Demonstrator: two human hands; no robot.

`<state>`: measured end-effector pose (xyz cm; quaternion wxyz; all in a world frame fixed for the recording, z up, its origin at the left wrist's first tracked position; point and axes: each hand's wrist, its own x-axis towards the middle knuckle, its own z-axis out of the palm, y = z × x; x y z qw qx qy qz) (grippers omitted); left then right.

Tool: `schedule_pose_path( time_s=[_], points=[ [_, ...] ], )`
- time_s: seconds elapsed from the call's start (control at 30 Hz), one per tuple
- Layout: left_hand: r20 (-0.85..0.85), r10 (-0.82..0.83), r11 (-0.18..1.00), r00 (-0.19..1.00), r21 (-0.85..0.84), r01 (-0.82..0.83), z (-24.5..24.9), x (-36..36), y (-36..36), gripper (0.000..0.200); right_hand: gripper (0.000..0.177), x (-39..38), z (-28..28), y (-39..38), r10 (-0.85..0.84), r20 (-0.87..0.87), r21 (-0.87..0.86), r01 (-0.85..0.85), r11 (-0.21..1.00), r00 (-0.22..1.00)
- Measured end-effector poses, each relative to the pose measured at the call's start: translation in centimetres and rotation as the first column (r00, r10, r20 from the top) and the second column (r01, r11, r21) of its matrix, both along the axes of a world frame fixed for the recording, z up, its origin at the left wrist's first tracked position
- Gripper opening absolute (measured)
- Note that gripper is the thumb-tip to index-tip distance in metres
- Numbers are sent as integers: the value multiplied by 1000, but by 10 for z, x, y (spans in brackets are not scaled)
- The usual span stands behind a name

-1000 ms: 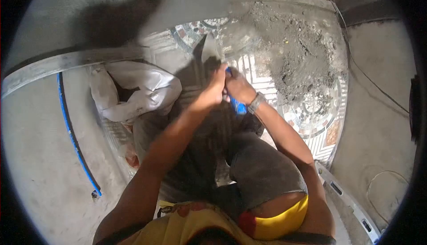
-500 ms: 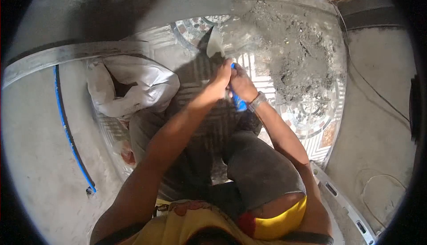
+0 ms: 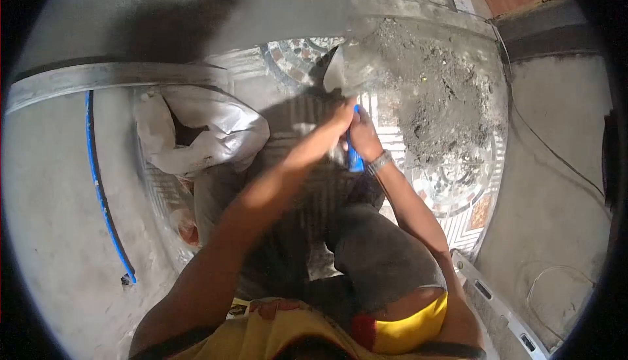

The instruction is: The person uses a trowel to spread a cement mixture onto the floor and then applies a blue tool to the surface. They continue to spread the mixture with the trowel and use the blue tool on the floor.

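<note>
A trowel with a pale pointed blade (image 3: pixel 335 72) and a blue handle (image 3: pixel 355 159) is held in front of me over the patterned tile floor. My right hand (image 3: pixel 365 136), with a watch at the wrist, is wrapped round the blue handle. Against it, my left hand (image 3: pixel 341 117) is closed near the front of the handle, just behind the blade; its fingers are partly hidden and a little blurred. Grey crumbly mortar (image 3: pixel 438 95) covers the tiles to the right of the blade.
An open white sack (image 3: pixel 242 131) stands left of my knees. Along the left wall runs a blue conduit (image 3: pixel 98 190). A spirit level (image 3: pixel 500 308) lies at lower right, with thin cable (image 3: pixel 556 144) on the right wall. A ledge (image 3: pixel 118 75) juts out at upper left.
Both hands and the trowel have shifted slightly right and down in view. The blade appears more upright. The camera view has also moved a little.
</note>
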<state>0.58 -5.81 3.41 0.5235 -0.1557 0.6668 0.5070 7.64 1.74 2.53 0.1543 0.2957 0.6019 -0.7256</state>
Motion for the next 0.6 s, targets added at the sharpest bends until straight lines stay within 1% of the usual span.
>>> schedule_pose_path(
  time_s=[0.03, 0.1, 0.13, 0.17, 0.2, 0.27, 0.3, 0.33, 0.37, 0.4, 0.43, 0.47, 0.5, 0.53, 0.57, 0.6],
  points=[
    [-8, 15, 994, 1000, 106, -14, -12, -3, -3, 49, 32, -4, -5, -3, -61, -88, 21, 63, 998, 994],
    [40, 105, 983, 994, 150, -110, -41, 4, -26, 47, 33, -1, -19, -18, 47, -61, 184, -35, 982, 997],
    [54, 190, 981, 980, -43, -188, -8, 9, -31, 45, 37, -3, 18, -18, 224, 79, 77, -230, 970, 971],
    [-119, 296, 955, 948, 4, -297, -57, 13, -43, 47, 38, -7, 12, -25, 279, 11, 142, -277, 950, 960],
    [-289, 378, 925, 880, 68, -375, -107, 16, -55, 49, 39, -11, 6, -32, 330, -53, 212, -313, 926, 942],
    [14, 287, 956, 958, 62, -287, -60, -6, -66, 36, 36, -28, 9, -34, 276, 15, 143, -275, 951, 961],
    [122, 384, 920, 915, 27, -390, -44, -13, -54, 35, 33, -37, 7, -29, 253, 38, 138, -256, 957, 967],
    [85, 378, 923, 922, 45, -383, -38, -21, -43, 36, 31, -42, 2, -26, 225, 40, 181, -229, 956, 973],
    [45, 370, 926, 928, 63, -372, -31, -23, -34, 38, 30, -43, -7, -26, 230, 21, 289, -226, 930, 973],
    [63, 373, 928, 926, -46, -371, -14, -20, -30, 40, 31, -41, -12, -29, 281, -13, 450, -246, 859, 959],
    [114, 312, 950, 943, -27, -311, -18, -21, -41, 39, 30, -37, -16, -29, 483, -69, 623, -341, 704, 873],
    [131, 331, 944, 934, -34, -329, -15, -21, -46, 39, 30, -34, -16, -29, 644, -99, 788, -336, 517, 759],
    [156, 346, 938, 925, -50, -342, -7, -21, -47, 39, 30, -41, -1, -24, 563, -135, 633, -366, 682, 815],
    [105, 347, 937, 932, -68, -341, -4, -26, -41, 38, 31, -48, 11, -19, 460, -149, 455, -352, 818, 876],
    [57, 422, 906, 905, -68, -418, -7, -28, -30, 37, 32, -56, 11, -19, 345, 51, 238, -347, 907, 937],
    [53, 388, 920, 920, -73, -384, -7, -29, -28, 36, 33, -54, 34, -16, 182, 36, 118, -185, 976, 983]
  ],
)
